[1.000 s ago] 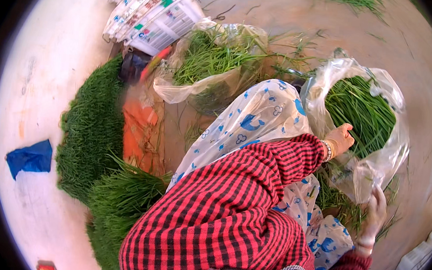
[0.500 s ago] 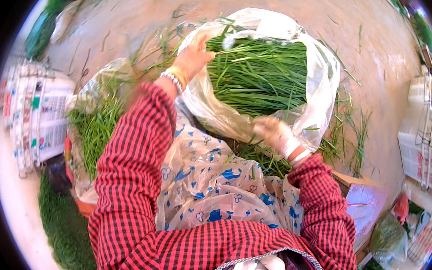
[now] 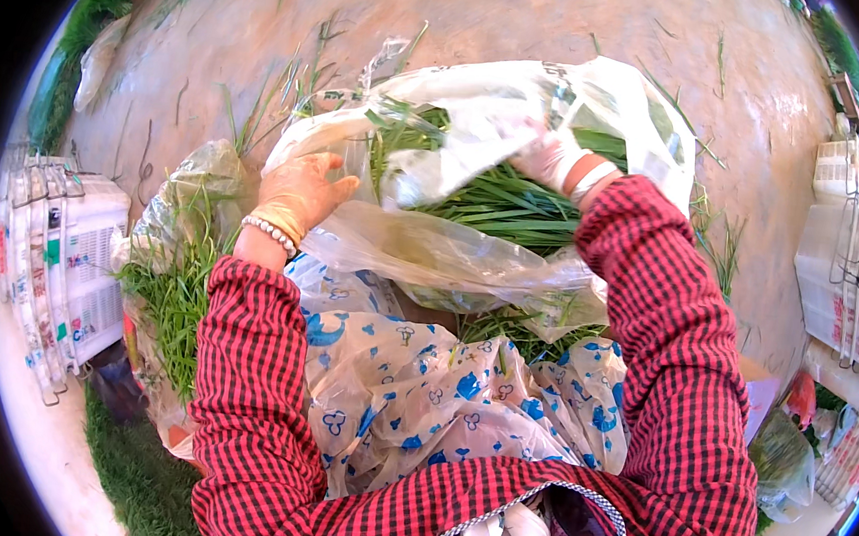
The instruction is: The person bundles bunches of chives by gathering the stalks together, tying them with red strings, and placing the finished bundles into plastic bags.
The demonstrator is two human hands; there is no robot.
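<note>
At the far left there are white crates (image 3: 76, 263), and beside them a smaller bag (image 3: 197, 170) with green leaves. Next comes the left hand (image 3: 300, 191), in a yellowish glove, which touches the left side of a big clear bag (image 3: 431, 248); I cannot tell if it grips. This bag lies in the middle, beyond a plastic sheet with blue prints (image 3: 420, 397), and long green leaves (image 3: 508, 212) lie inside it. The right hand (image 3: 549, 159) is above these leaves, at a white plastic fold; its fingers are blurred, so its grasp is unclear. At the far right stand more crates (image 3: 837, 277).
</note>
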